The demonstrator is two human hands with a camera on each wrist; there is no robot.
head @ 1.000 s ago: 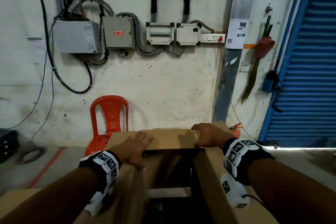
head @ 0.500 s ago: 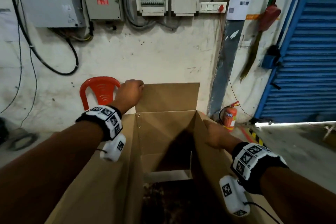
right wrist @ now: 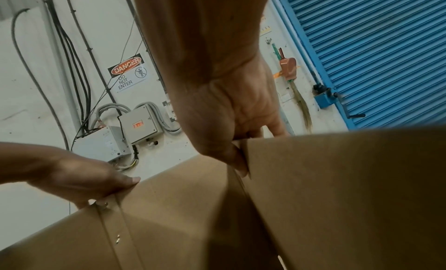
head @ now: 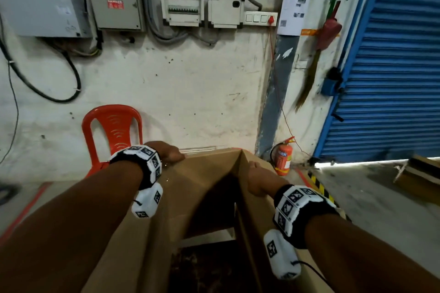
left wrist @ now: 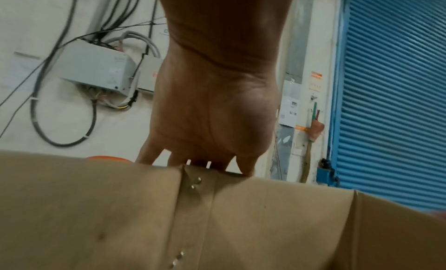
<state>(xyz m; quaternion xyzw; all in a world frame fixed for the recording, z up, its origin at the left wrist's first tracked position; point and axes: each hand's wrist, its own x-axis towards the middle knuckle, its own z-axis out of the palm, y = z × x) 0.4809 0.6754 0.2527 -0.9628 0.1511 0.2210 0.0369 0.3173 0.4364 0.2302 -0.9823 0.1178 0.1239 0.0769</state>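
Cardboard box (head: 204,185): tall and open-topped, standing right before the person, between both forearms; its far wall faces the white room wall.
Left hand (head: 166,151): grips the box's far-left corner rim at the stapled seam (left wrist: 193,186); thumb on the inner face, fingers curled over the outside.
Right hand (head: 258,181): pinches the box's far-right corner fold; thumb inside, fingers outside.
Change: half a second ago a far flap stood upright above the box's far wall, with the left hand at its top corner; now no flap rises there and both hands sit at rim level; I judge the flap has been turned outward and the mouth is being squared open.
Hidden: the fingertips of both hands lie behind the cardboard; the flap past the box's far rim cannot be seen; the box's near wall and base are cut off; its inside is dark and blurred.
Beyond the box: red chair (head: 112,131) behind its left corner; fire extinguisher (head: 283,159) behind its right corner; blue shutter (head: 392,66) farther right.
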